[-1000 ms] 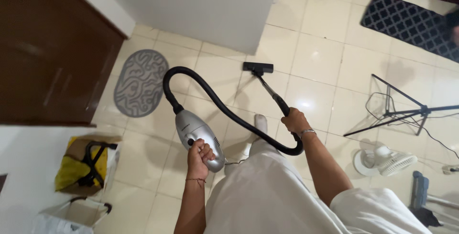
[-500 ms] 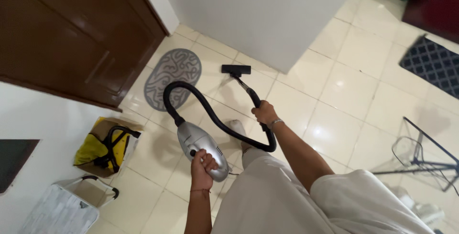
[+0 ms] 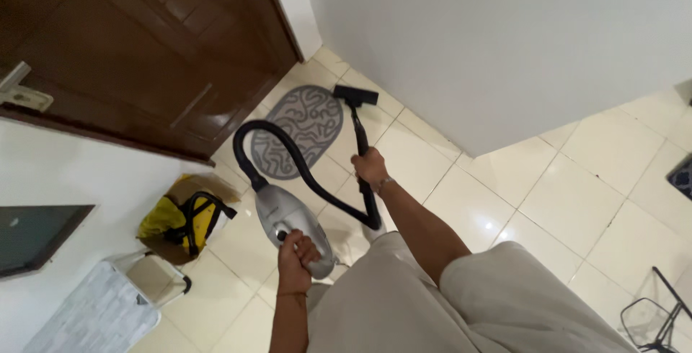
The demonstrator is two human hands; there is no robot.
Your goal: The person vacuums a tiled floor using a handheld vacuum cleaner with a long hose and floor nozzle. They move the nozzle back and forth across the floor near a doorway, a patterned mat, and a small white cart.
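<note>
Two hands grip — left hand [image 3: 294,250] clamps the silver handheld vacuum body [image 3: 288,223], right hand [image 3: 370,167] the black wand [image 3: 358,128], which points away toward the grey oval patterned mat [image 3: 303,128].

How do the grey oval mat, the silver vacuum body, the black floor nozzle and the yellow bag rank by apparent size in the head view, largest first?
1. grey oval mat
2. and 3. silver vacuum body and yellow bag: alike, and the body is nearer the camera, so unranked
4. black floor nozzle

Glossy silver plastic vacuum body [image 3: 287,219] w/ matt black hose [image 3: 288,152], shiny smooth floor tiles [image 3: 577,194], dark polished wood door [image 3: 144,50].
</note>
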